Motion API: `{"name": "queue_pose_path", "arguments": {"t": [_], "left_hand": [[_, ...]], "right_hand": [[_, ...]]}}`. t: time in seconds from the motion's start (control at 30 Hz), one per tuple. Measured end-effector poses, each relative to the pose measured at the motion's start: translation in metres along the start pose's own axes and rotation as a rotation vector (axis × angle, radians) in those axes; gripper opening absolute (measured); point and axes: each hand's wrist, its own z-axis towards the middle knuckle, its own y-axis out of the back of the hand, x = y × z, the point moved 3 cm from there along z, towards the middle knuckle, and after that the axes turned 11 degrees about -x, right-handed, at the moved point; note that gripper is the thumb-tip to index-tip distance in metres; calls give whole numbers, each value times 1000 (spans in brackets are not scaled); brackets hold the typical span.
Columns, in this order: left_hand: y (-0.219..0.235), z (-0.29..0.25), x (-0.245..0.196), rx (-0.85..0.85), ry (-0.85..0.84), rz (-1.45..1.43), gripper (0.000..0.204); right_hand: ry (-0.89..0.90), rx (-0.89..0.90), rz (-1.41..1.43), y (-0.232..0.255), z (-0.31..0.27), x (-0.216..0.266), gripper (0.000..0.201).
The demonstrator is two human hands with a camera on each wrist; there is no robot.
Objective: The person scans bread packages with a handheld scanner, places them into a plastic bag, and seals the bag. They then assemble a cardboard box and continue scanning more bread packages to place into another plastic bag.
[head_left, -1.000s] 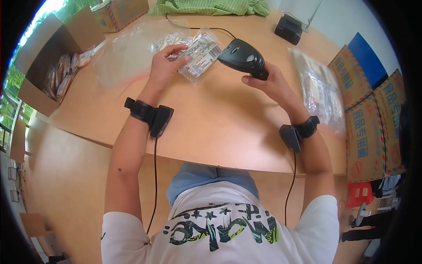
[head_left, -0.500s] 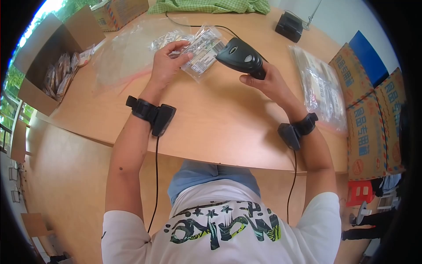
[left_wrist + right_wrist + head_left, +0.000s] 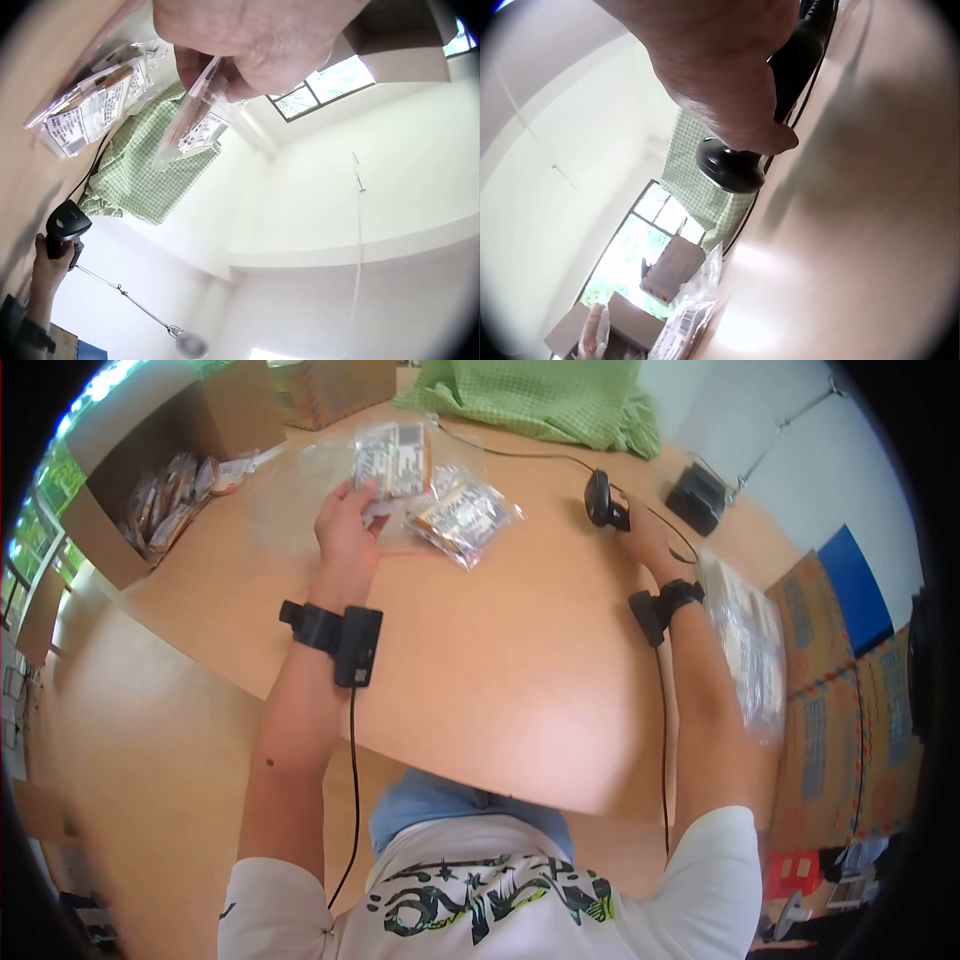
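Note:
My left hand (image 3: 346, 528) pinches a clear plastic packet (image 3: 393, 458) with a printed white label, thumb and fingers at its near edge. In the left wrist view this packet (image 3: 196, 129) hangs from the fingertips. Just right of it, on the table, lie several similar labelled packets (image 3: 465, 518) in a loose heap. Farther right, my right hand (image 3: 648, 542) grips a black handheld barcode scanner (image 3: 599, 498) by its handle. The right wrist view shows the scanner's head (image 3: 731, 166) beyond the thumb, with much of the handle hidden by the hand.
At the left stands an open cardboard box (image 3: 105, 545) with packets inside. Green checked cloth (image 3: 530, 400) covers something at the back. A black cradle (image 3: 697, 498) sits at the back right, and a large clear bag (image 3: 745, 645) and printed cartons (image 3: 812, 745) line the right side.
The scanner has swung right, away from the packets, and turned on its side. My left hand has moved its packet left of the heap. The head view has also shifted.

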Motion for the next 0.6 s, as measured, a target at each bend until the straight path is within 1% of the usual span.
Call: {"name": "queue_pose_path", "arguments": {"t": [0.1,0.17,0.2,0.3,0.33,0.37,0.43,0.47,0.5,0.57,0.6], "left_hand": [[-4,-6,3,-69,-32,1,28],[-13,-20,1,-54,-15,42,30],[-16,-24,1,-47,-1,66,31],[-19,-27,8,40,43,190,36],[-21,-28,11,59,-14,220,37],[-22,-26,17,79,-70,251,38],[-23,-23,27,122,-203,339,40],[-25,-20,32,146,-282,396,41],[-27,-15,36,174,-363,452,42],[-28,-1,49,195,-430,616,45],[-31,5,53,209,-464,696,46]], "right_hand": [[23,-16,-56,-24,21,-6,59],[-25,-20,-61,-39,31,-18,59],[-52,-17,-65,-40,33,-12,59],[-112,64,-153,-35,36,-3,58],[-3,-36,-201,-34,33,1,57],[1,-81,-155,-33,32,4,58],[0,-167,-63,-19,27,25,60],[28,-211,90,-17,24,32,55],[-105,-46,358,-13,17,43,52],[-385,284,888,2,-6,86,48],[-447,360,1012,7,-17,104,45]]}}
